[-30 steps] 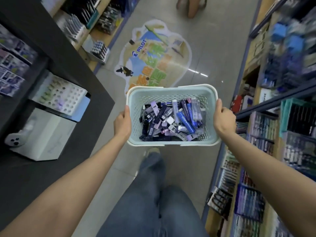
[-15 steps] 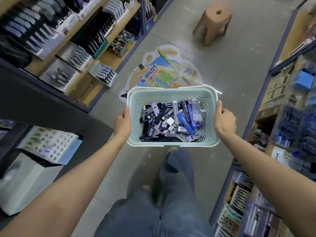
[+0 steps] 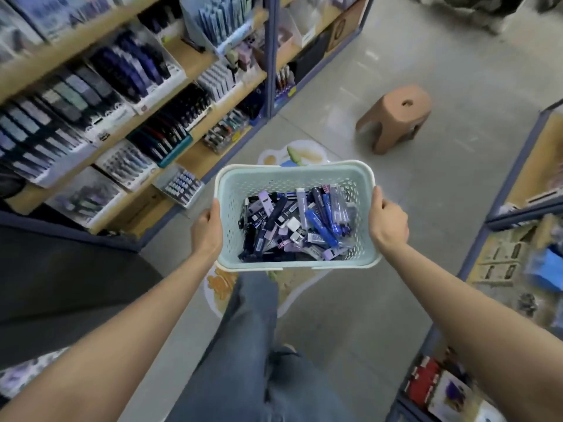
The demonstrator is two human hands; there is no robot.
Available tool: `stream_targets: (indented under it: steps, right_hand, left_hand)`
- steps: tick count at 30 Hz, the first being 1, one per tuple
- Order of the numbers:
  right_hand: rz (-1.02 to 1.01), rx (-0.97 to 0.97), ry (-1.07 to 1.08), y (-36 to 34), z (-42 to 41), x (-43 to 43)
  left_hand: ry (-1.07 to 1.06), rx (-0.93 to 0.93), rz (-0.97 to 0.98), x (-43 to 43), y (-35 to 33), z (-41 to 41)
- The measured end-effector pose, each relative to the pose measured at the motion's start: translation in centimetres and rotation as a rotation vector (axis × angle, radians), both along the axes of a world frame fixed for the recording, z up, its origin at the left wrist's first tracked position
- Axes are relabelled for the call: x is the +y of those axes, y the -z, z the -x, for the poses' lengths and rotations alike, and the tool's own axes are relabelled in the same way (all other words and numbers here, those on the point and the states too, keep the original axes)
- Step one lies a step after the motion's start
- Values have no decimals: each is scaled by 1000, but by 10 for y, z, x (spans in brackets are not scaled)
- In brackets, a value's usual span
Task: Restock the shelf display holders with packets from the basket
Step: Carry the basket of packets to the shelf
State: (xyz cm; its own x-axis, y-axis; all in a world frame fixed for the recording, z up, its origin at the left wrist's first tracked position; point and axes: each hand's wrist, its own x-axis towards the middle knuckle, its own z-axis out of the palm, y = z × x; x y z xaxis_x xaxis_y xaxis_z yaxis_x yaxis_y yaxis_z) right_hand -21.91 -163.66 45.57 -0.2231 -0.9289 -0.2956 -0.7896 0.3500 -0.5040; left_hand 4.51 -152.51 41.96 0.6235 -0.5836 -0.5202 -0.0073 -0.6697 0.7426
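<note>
Stock in transit: your left hand [image 3: 207,229] and right hand [image 3: 388,225] each grip a side rim of the pale-green basket [image 3: 292,175], held over the aisle floor, its heap of stationery packets [image 3: 300,226] seemingly untouched, shelf display holders [image 3: 170,138] apparently yet unserved.

Bare forearms [image 3: 457,300], no sleeves visible; blue denim jeans [image 3: 253,360].
</note>
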Motion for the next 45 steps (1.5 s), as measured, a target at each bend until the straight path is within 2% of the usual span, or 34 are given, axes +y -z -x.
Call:
stream_targets:
  steps: [7,16,21,25,35,41,45]
  right_hand:
    - [-8,-18,22,-10,-39,-132]
    - [-48,-33,38,-3,-47,-300]
    - [-82,-23,-47,-4,-41,-399]
    - [-84,-41,-97,-5,-38,-475]
    - [-107,-1,-212,-9,-59,-620]
    - [-123,54,-246,8,-69,-696]
    - [-128,47,-330,14,-73,-742]
  left_hand:
    - [25,-22,15,-141,-8,-41]
    - [38,12,18,-302,-6,-44]
    - [-59,41,-10,-383,3,-26]
    - [-111,-41,-24,-447,6,-14]
    - [-180,8,-32,-575,26,-21]
    - [-186,-40,-66,-633,32,-33]
    - [-197,39,-128,-660,38,-30]
